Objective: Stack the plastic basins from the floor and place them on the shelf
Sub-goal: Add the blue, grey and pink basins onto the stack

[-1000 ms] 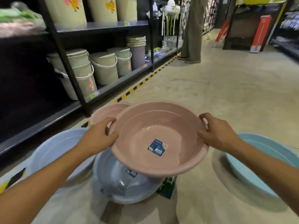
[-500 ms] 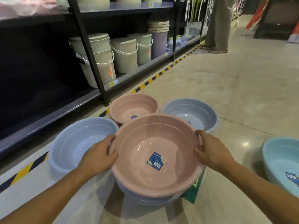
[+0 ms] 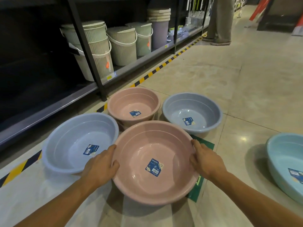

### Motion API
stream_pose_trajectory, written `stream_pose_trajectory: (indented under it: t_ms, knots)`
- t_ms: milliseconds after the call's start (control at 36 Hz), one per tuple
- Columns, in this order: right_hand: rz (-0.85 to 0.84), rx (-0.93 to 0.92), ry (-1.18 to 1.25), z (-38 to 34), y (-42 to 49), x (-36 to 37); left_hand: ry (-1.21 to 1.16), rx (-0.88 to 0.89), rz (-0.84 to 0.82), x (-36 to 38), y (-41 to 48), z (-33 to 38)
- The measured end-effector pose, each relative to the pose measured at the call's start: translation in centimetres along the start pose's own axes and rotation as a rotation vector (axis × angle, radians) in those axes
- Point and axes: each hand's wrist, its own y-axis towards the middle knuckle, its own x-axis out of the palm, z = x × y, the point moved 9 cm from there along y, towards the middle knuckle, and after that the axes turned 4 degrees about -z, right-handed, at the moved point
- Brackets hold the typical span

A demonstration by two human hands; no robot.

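A large pink basin (image 3: 147,154) sits low in front of me, a blue label inside it. My left hand (image 3: 101,164) grips its left rim and my right hand (image 3: 205,159) grips its right rim. The blue basin seen under it earlier is hidden now. On the floor around it are a pale blue basin (image 3: 78,141) at the left, a smaller pink basin (image 3: 132,104) behind, a grey-blue basin (image 3: 191,110) at the back right and a turquoise basin (image 3: 285,161) at the far right. The dark bottom shelf (image 3: 49,108) runs along the left.
Lidded ribbed buckets (image 3: 123,45) stand on the shelf further back, past a black upright post (image 3: 86,49). Yellow-black tape (image 3: 164,64) marks the floor along the shelf. A person's legs (image 3: 219,22) stand in the aisle at the back. A green mat (image 3: 198,187) lies under the held basin.
Both hands brought the large pink basin down over the blue basin, which is now covered. My view tilted down and two more basins came into sight.
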Motion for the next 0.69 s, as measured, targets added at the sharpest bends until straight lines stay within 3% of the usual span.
stream_pose_trajectory:
  t_ms: [694]
  knots:
    - [-0.080, 0.004, -0.094, 0.9, 1.2, 3.2, 0.121, -0.026, -0.030, 2.0, 0.5, 0.1]
